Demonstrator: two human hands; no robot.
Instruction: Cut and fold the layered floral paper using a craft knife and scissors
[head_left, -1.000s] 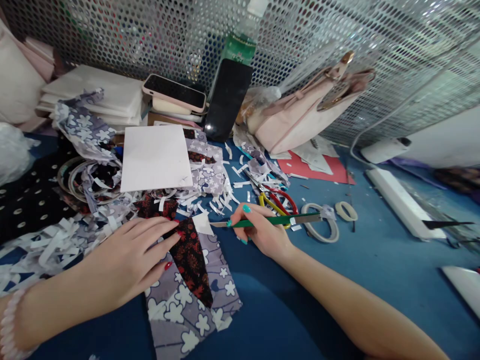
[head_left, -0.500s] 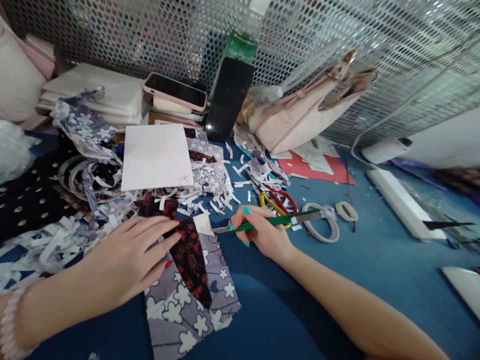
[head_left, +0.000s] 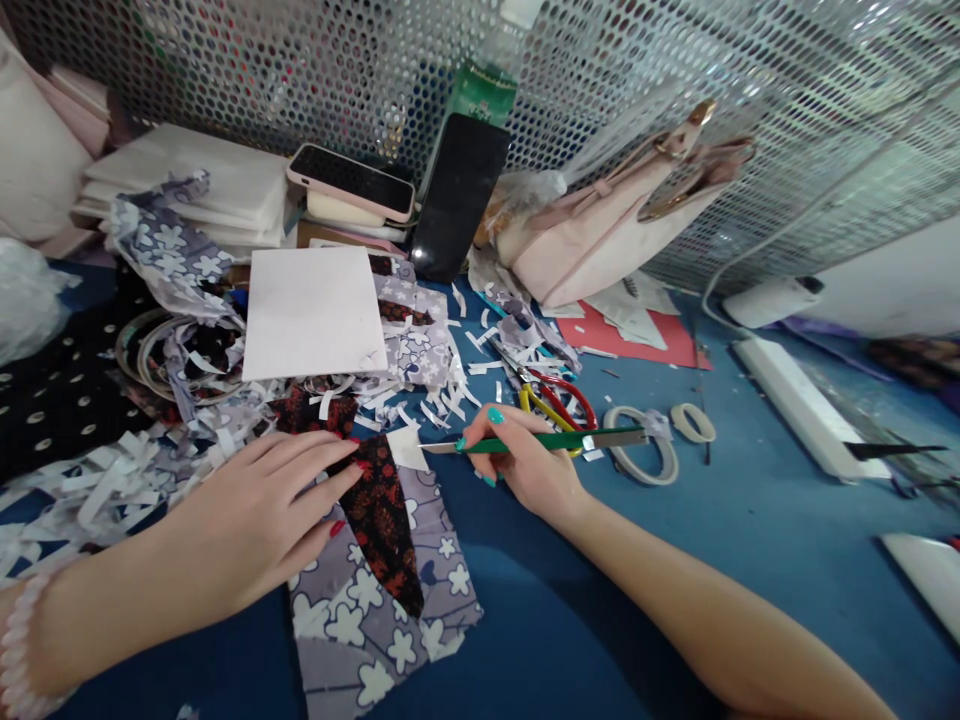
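Observation:
My left hand (head_left: 274, 510) lies flat, fingers stretched out, its fingertips pressing on a dark leaf-shaped cloth piece (head_left: 386, 530) with a red pattern. That piece rests on a purple cloth (head_left: 375, 640) printed with white flowers. At the top of the dark piece sits a small white patch (head_left: 407, 449). My right hand (head_left: 529, 462) pinches green tweezers (head_left: 551, 441) with bare metal at both ends. Their pointed tip touches or hovers just at the white patch's right edge; I cannot tell which.
Paper strips (head_left: 97, 490) litter the left side. A white square board (head_left: 313, 315) lies behind my left hand. Red-and-yellow-handled pliers (head_left: 562, 400) and tape rolls (head_left: 694, 423) are near my right hand. Behind stand a phone (head_left: 461, 195), a bottle (head_left: 486, 90) and a pink handbag (head_left: 600, 240).
The tweezers' tip has shifted slightly up and left along the white patch's edge, and the tool is tilted a little differently. My left hand and the cloth stay put.

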